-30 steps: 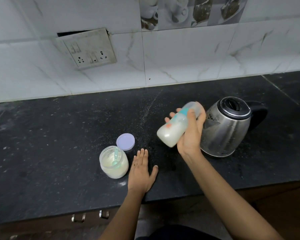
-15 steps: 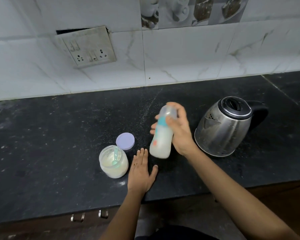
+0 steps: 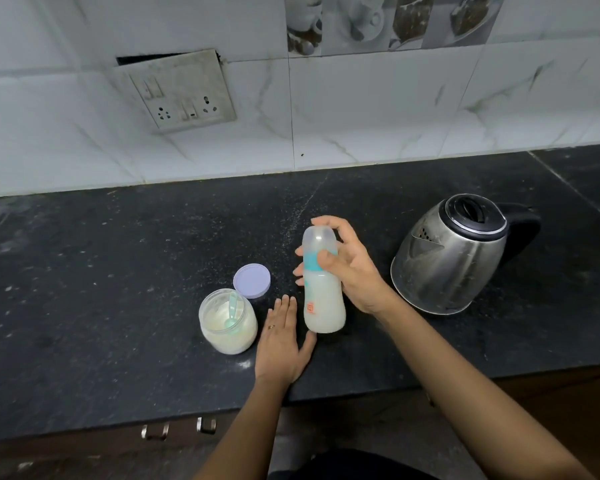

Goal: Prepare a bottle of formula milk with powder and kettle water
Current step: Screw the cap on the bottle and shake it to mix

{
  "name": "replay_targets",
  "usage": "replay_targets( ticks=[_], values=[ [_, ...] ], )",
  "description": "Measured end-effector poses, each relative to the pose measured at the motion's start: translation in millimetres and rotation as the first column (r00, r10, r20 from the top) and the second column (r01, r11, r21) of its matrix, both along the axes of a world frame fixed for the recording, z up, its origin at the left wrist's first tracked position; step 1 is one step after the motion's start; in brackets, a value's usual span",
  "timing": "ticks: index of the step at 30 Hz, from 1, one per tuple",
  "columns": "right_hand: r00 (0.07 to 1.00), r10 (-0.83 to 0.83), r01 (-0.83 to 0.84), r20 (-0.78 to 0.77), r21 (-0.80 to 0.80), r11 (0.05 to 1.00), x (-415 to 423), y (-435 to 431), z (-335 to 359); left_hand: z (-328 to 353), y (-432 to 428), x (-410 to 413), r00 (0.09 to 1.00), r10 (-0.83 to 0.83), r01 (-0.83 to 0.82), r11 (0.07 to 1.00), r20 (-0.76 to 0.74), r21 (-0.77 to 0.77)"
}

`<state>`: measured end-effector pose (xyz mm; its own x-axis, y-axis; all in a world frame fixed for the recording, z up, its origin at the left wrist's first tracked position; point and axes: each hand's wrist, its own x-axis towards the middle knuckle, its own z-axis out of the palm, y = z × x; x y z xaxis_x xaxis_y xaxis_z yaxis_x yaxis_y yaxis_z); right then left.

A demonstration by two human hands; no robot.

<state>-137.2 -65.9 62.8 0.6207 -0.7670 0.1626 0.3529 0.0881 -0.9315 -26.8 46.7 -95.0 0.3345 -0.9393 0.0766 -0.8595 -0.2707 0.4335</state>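
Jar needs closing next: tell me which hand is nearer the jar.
Left. The left hand lies flat on the counter just right of the jar; the right hand grips the bottle farther right.

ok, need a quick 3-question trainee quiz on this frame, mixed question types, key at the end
1. True or false: the left hand grips the bottle.
2. The purple lid is: A) screwed on the powder jar; B) lying on the counter next to the jar; C) on the bottle.
3. Fill in: the teal scoop sits inside the ____.

Key
1. False. The right hand grips it; the left hand lies flat on the counter.
2. B
3. jar
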Motion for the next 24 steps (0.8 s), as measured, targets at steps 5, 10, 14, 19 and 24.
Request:
replay_targets(
  ticks=[5,10,14,19,24],
  values=[
    [0.953,-0.238,0.171,0.189,0.314,0.934,3,-19,4,-2,-2,0,1.0,0.007,-0.007,1.0,0.009,0.01],
    [0.994,0.088,-0.098,0.061,0.195,0.976,-3,-21,4,-1,-1,1,1.0,0.002,-0.002,1.0,0.018,0.012],
    [0.973,-0.135,0.05,0.188,0.399,0.915,1,-20,-3,0,-2,-1,1.0,0.008,-0.008,1.0,0.01,0.012],
    [0.956,-0.127,-0.004,0.264,0.444,0.896,9,-15,11,1,-2,1,1.0,0.003,-0.003,1.0,0.014,0.019],
    [0.98,0.169,-0.192,0.101,0.294,0.937,7,-8,12,1,-2,-1,1.0,0.008,-0.008,1.0,0.012,0.005]
  ],
)
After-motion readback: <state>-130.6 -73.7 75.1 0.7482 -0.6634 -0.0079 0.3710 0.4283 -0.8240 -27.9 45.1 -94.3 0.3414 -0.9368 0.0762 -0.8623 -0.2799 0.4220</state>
